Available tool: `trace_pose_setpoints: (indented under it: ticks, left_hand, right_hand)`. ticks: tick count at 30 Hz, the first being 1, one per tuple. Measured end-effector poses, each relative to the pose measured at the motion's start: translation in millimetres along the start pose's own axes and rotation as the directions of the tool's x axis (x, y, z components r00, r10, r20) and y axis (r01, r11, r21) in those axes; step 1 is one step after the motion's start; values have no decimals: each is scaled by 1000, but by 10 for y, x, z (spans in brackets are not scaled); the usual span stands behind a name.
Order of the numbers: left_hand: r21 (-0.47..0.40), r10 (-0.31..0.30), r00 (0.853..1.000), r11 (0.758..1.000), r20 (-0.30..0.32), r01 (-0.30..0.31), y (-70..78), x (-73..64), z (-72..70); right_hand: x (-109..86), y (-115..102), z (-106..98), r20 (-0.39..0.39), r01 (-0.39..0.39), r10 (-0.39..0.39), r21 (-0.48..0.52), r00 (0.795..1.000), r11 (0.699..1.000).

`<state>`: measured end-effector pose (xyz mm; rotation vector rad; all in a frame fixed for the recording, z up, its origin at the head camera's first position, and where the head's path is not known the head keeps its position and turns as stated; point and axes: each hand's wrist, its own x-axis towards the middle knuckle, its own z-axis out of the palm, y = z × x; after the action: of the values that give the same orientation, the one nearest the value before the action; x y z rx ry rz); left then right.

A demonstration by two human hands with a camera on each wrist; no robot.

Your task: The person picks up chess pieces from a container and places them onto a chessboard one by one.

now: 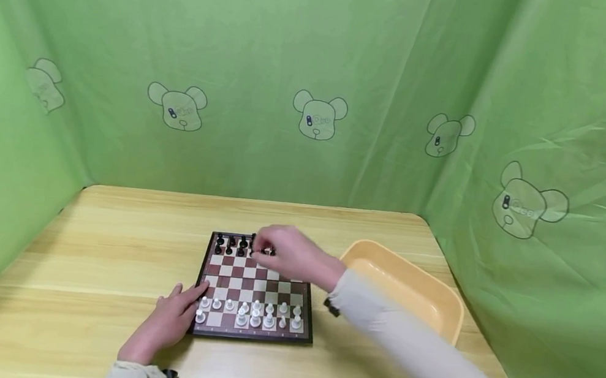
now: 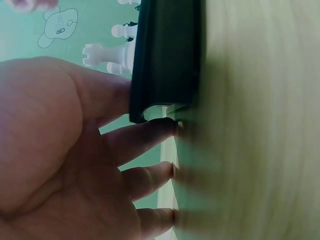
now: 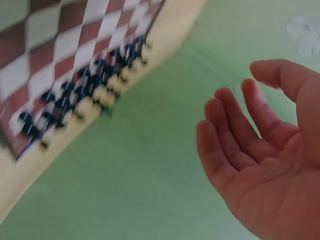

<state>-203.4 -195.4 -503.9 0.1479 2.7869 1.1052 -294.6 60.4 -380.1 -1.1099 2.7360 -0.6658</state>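
Note:
A chessboard [image 1: 245,285] with red-brown and white squares and a dark frame lies on the table. White chess pieces [image 1: 255,318] stand in the two near rows, with a gap towards the left of the nearest one. Black chess pieces [image 1: 230,246] line the far rows, partly hidden by my right hand [image 1: 290,254]. That hand is above the far right part of the board; in the right wrist view its fingers are loosely bent with nothing in them. My left hand [image 1: 174,317] rests at the board's left edge, a white rook [image 2: 105,55] near it, other fingertips on the table.
An orange tray [image 1: 410,280] sits on the right side of the wooden table [image 1: 109,242], partly behind my right sleeve. Green curtains [image 1: 258,36] with bear-head prints enclose the table at the back and sides.

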Motion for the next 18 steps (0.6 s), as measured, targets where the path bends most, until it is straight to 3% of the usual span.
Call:
trace_pose_setpoints:
  ticks: [8, 18]
  left_hand:
    - [-4, -2, 1000, 1000, -6, 2, 5, -11, 5]
    - [1, 0, 1000, 1000, -7, 0, -1, 0, 18]
  right_hand:
    - [-582, 571, -460, -45, -149, 149, 0, 988, 989]
    - [-1308, 1105, -655, 121, -287, 297, -99, 947, 953]
